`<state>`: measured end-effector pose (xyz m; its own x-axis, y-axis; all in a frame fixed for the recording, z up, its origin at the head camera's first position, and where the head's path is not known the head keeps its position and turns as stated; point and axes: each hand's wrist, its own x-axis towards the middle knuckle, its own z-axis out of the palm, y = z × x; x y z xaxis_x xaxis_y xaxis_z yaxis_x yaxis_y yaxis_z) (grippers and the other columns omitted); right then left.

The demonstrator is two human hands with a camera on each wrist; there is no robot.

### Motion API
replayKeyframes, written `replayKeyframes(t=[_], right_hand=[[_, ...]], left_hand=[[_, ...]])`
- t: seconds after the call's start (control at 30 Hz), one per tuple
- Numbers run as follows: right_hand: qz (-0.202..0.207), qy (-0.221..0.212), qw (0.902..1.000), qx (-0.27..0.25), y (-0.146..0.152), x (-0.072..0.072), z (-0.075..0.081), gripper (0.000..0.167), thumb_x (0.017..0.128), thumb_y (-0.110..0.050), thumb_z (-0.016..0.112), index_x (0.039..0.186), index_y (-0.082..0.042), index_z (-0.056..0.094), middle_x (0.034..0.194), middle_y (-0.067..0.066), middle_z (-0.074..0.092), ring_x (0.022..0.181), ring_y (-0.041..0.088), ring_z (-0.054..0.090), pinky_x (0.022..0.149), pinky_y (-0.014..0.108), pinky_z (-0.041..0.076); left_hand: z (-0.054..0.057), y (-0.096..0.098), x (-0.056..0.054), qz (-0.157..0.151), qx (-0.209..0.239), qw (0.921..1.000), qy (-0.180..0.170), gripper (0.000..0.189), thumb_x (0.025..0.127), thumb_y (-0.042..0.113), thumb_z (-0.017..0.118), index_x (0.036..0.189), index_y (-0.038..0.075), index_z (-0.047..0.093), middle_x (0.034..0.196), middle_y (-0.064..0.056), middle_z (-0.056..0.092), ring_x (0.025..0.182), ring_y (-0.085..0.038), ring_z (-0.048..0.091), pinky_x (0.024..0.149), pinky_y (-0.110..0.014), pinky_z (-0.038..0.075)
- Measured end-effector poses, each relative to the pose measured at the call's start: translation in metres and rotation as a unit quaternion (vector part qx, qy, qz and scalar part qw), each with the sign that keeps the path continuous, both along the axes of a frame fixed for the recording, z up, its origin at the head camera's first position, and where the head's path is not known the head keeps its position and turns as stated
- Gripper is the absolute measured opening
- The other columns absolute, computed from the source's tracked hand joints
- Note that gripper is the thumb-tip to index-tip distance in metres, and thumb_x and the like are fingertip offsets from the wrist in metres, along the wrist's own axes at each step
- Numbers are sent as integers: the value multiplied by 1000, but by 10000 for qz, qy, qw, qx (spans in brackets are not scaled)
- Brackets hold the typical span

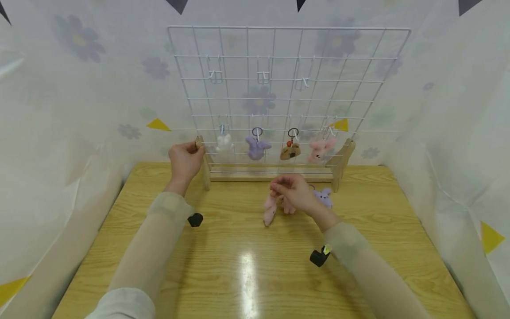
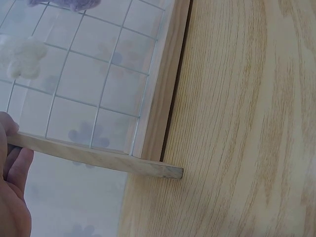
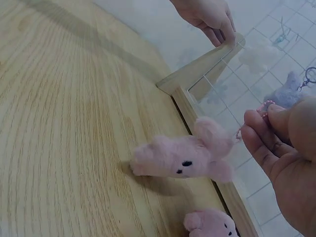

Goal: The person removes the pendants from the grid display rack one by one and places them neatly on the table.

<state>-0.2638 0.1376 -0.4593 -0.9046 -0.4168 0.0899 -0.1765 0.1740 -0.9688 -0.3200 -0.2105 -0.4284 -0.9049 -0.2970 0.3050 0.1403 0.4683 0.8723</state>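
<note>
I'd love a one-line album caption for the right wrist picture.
The right hand pinches a pink plush by its beaded chain while the left hand holds the wooden stand.

Free room over front tabletop, wire grid behind

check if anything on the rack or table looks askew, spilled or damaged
Nothing looks spilled or damaged. The pink plush hanging rightmost on the rack looks slightly askew, tipped sideways rather than hanging straight.
</note>
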Motion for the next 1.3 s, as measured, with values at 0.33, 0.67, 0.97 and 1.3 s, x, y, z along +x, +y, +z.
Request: replayKeyframes(t=[0.33,0.67,0.97,1.3], right_hand=[[-406,59,9992,6,-13,-17,-15,15,106,-5,65,108,7,73,93,17,76,87,27,75,87,55,59],[-767,7,9964,-369,-21,-25,-19,19,106,-3,64,111,15,70,95,23,74,86,27,74,82,37,61],[-1146,42,9921,-503,-28,-32,-26,16,105,-1,64,108,13,70,95,25,73,81,20,71,77,28,60],[-1240,243,9920,-62,-25,-38,-30,15,103,3,66,109,16,69,97,32,72,90,44,73,78,37,62]], left_hand=[[-1,0,-2,4,-46,10000,3,26,99,16,74,115,-4,80,101,-19,78,89,-25,76,70,-21,56],[1,0,-2,-16,-91,9999,135,23,98,13,74,112,-4,80,98,-19,78,87,-26,76,69,-19,55],[1,0,-2,-99,-55,9999,66,24,99,13,74,115,-4,79,101,-19,78,91,-26,76,74,-24,59],[1,-1,-1,-2,-56,9999,88,23,98,12,74,114,-4,80,100,-19,78,89,-25,76,73,-23,58]])
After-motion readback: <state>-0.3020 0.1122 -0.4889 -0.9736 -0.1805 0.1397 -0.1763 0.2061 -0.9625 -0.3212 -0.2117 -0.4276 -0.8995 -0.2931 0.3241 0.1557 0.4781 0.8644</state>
